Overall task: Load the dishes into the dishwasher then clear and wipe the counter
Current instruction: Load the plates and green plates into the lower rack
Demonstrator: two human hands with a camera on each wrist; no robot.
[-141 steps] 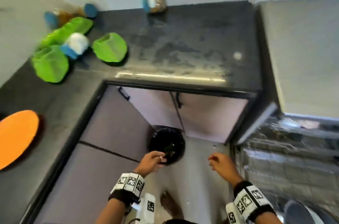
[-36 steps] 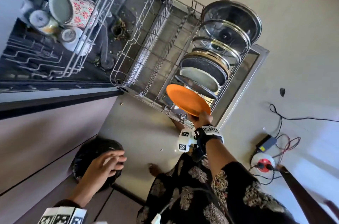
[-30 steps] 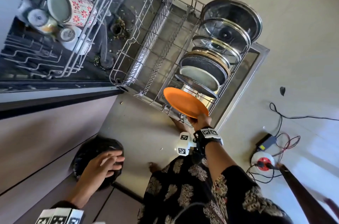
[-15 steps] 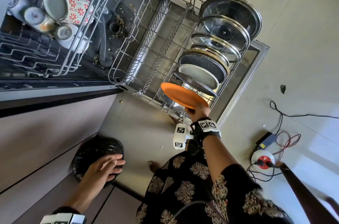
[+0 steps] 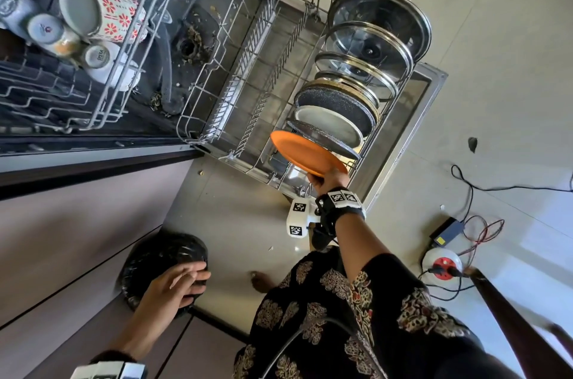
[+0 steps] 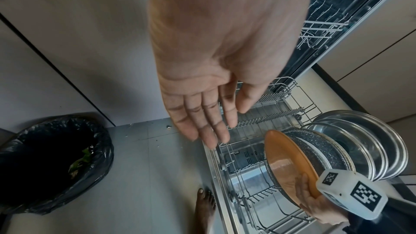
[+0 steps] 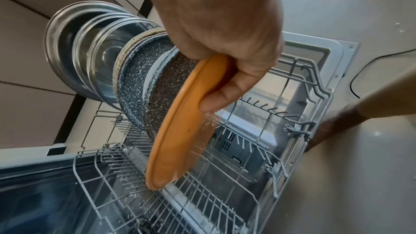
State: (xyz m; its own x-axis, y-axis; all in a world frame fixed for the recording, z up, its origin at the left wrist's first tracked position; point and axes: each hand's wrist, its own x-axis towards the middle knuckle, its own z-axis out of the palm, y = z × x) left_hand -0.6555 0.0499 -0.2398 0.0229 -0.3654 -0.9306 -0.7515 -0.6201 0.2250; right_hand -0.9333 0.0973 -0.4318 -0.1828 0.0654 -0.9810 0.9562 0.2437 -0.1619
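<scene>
Plate (image 7: 180,127): light, stiff, likely slick; my right hand (image 7: 227,42) pinches its rim, just beside the speckled pan (image 7: 137,77).
Left hand (image 6: 202,106): open, holding nothing.

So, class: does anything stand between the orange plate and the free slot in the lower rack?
Nothing visible does. The right hand holds the orange plate tilted just in front of the speckled pan, and the rack tines below its lower edge are bare. The left hand hangs open, well aside.
</scene>
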